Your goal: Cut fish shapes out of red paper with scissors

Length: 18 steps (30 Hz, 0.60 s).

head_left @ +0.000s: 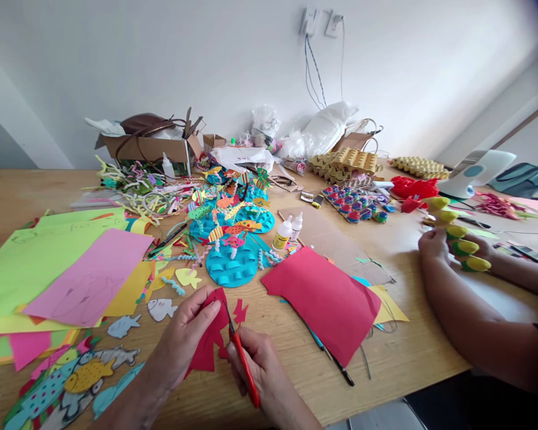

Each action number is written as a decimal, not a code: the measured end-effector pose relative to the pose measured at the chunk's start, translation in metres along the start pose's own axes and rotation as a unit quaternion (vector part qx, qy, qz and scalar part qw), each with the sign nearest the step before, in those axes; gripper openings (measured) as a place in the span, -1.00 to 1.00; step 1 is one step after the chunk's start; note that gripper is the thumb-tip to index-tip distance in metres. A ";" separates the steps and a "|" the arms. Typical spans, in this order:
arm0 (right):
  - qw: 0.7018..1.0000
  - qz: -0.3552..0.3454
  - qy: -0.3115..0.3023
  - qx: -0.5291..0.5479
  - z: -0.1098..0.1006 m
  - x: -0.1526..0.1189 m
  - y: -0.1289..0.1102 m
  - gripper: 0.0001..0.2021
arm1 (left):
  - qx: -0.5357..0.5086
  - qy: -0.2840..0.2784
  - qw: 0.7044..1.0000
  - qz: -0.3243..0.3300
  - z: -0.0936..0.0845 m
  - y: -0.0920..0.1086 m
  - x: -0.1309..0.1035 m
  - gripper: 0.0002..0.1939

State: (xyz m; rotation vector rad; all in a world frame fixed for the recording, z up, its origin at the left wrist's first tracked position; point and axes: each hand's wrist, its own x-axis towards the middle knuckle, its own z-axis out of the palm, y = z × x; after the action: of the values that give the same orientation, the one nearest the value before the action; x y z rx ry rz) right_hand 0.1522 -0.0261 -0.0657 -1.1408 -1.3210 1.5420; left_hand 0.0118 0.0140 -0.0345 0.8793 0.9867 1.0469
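Observation:
My left hand (192, 325) pinches a piece of red foam sheet (205, 352) near the table's front edge. In my right hand (257, 358) are red-handled scissors (244, 367), their blades at the right edge of that piece. Small red scraps (240, 311) lie just beyond the blades. A larger red sheet (325, 301) rests flat to the right, partly over a thin dark-tipped tool. Past my hands stands a round blue base (232, 263) with colourful paper fish above it. Cut fish shapes, one of them yellow (88, 375), lie to the left of my left arm.
Coloured sheets (89, 275) cover the left side. Glue bottles (282, 233) stand mid-table, with painted egg cartons (354, 203) behind. At the right, another person's hands hold a yellow-green carton strip (464, 246). A box (152, 152) sits against the wall.

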 end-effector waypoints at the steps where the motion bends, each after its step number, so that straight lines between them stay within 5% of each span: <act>1: 1.000 -0.002 0.000 -0.002 0.000 0.000 -0.001 -0.60 | 0.004 0.002 1.000 0.002 -0.001 -0.001 0.000 -0.85; 18: 0.999 -0.005 0.002 -0.035 -0.002 -0.002 0.000 -0.59 | 0.021 -0.037 0.999 -0.020 0.003 0.009 -0.003 -0.88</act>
State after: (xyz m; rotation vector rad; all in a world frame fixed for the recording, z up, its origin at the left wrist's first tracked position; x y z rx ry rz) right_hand 0.1543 -0.0275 -0.0656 -1.1782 -1.3857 1.4953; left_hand 0.0117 0.0133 -0.0246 0.9225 0.9633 0.9571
